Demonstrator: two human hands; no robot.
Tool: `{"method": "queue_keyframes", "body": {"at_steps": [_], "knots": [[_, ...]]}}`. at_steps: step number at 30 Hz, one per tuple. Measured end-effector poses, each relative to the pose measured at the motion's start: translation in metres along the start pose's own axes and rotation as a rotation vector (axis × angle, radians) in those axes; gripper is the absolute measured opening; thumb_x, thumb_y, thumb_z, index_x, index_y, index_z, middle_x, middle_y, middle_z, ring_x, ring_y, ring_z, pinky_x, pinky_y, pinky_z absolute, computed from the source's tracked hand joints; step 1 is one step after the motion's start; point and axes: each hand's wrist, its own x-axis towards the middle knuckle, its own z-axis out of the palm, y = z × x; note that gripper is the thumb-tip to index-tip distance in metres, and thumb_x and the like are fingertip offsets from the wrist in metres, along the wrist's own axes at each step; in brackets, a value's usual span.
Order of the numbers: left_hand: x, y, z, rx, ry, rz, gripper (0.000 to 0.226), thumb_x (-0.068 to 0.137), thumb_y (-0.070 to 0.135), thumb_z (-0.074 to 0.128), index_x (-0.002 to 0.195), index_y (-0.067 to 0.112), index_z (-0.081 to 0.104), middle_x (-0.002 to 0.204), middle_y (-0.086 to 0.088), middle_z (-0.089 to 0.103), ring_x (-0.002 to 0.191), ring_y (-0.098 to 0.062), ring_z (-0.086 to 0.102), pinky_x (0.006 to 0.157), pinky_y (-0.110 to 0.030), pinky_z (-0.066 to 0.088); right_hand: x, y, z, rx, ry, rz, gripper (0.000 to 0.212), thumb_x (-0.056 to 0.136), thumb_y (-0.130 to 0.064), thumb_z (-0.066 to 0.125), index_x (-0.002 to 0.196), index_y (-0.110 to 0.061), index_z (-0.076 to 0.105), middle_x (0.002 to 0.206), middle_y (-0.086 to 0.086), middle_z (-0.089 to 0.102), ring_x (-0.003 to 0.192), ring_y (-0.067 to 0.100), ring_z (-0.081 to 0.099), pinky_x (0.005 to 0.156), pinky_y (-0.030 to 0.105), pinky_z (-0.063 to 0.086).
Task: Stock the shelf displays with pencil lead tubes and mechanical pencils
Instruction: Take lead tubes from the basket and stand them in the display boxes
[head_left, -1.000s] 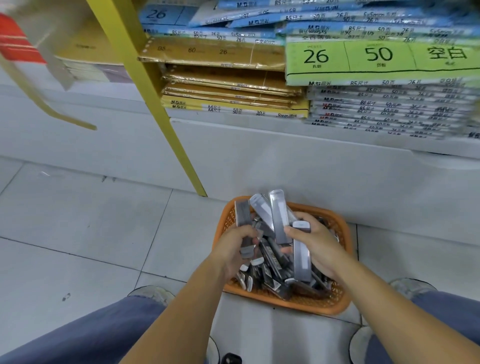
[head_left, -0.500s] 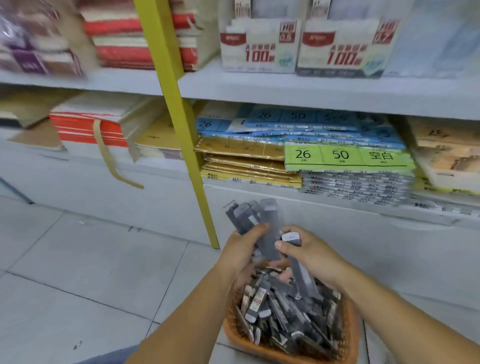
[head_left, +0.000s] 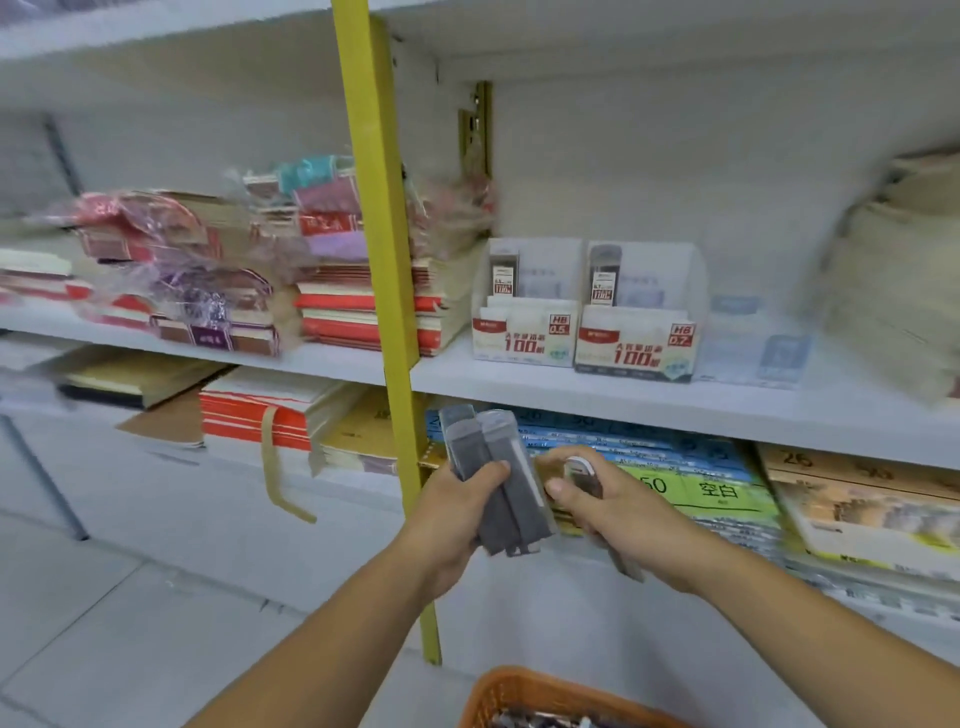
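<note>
My left hand (head_left: 457, 512) grips a bundle of grey pencil lead tubes (head_left: 496, 478), held upright in front of the lower shelf. Just to its right, my right hand (head_left: 610, 501) holds a single lead tube (head_left: 584, 475) with a white cap. On the white shelf (head_left: 623, 400) above stand two display boxes: the HB 0.5 box (head_left: 524, 332) and the HB 0.7 box (head_left: 636, 345), each showing one tube upright at its back. The orange basket (head_left: 519, 693) with more tubes sits at the bottom edge, mostly cut off.
A yellow upright post (head_left: 387, 291) splits the shelving just left of my hands. Stacks of wrapped notebooks (head_left: 208, 280) fill the left bay. Blue and green paper packs (head_left: 691, 480) lie on the lower shelf behind my hands. A cream stack (head_left: 893, 280) stands at the far right.
Both hands lifted the tubes up out of the basket to the level of the lower shelf. The view tilted upward, so the display boxes are now in full sight and the basket dropped to the bottom edge.
</note>
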Motion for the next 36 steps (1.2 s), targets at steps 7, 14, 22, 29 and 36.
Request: {"method": "queue_keyframes", "body": {"at_steps": [7,14,22,29,36], "knots": [[0.007,-0.005,0.005,0.024,-0.145,0.016,0.041,0.075,0.038,0.081,0.114,0.036,0.069,0.107,0.003,0.077,0.099,-0.019,0.073,0.083,-0.048,0.062,0.024,0.009,0.018,0.226,0.157,-0.063,0.019,0.086,-0.024,0.072,0.089,-0.042,0.065,0.069,-0.012,0.063,0.053,0.003,0.054,0.054,0.019,0.048],[0.019,0.0,-0.009,-0.002,0.009,0.042,0.033,0.081,0.022,0.081,0.113,0.02,0.07,0.1,-0.007,0.078,0.095,-0.027,0.074,0.068,-0.04,0.062,0.035,0.005,0.025,0.55,-0.088,0.042,0.039,0.084,-0.031,0.056,0.122,-0.02,0.061,0.073,-0.011,0.06,0.063,0.005,0.051,0.067,0.022,0.041],[0.015,0.003,-0.026,0.07,0.026,0.006,0.039,0.082,0.023,0.082,0.117,0.03,0.065,0.109,-0.006,0.074,0.104,-0.032,0.068,0.065,-0.046,0.062,0.038,-0.005,0.013,0.546,0.081,-0.042,0.025,0.093,0.0,0.058,0.114,-0.014,0.064,0.104,0.009,0.073,0.096,0.023,0.071,0.08,0.035,0.059],[0.011,0.016,-0.024,0.069,0.043,0.026,0.035,0.084,0.022,0.079,0.115,0.025,0.066,0.106,-0.005,0.076,0.104,-0.028,0.069,0.084,-0.056,0.061,0.036,-0.014,0.013,0.394,0.17,-0.089,0.018,0.091,-0.013,0.064,0.108,-0.02,0.064,0.094,0.0,0.076,0.086,0.017,0.074,0.069,0.028,0.06],[0.02,0.049,-0.015,0.005,0.105,0.099,0.04,0.08,0.022,0.083,0.116,0.024,0.067,0.105,-0.005,0.074,0.101,-0.028,0.068,0.087,-0.058,0.059,0.044,-0.071,-0.026,0.266,0.393,-0.347,0.037,0.086,-0.012,0.071,0.107,-0.038,0.056,0.092,-0.005,0.075,0.078,0.011,0.073,0.062,0.019,0.057]]}}
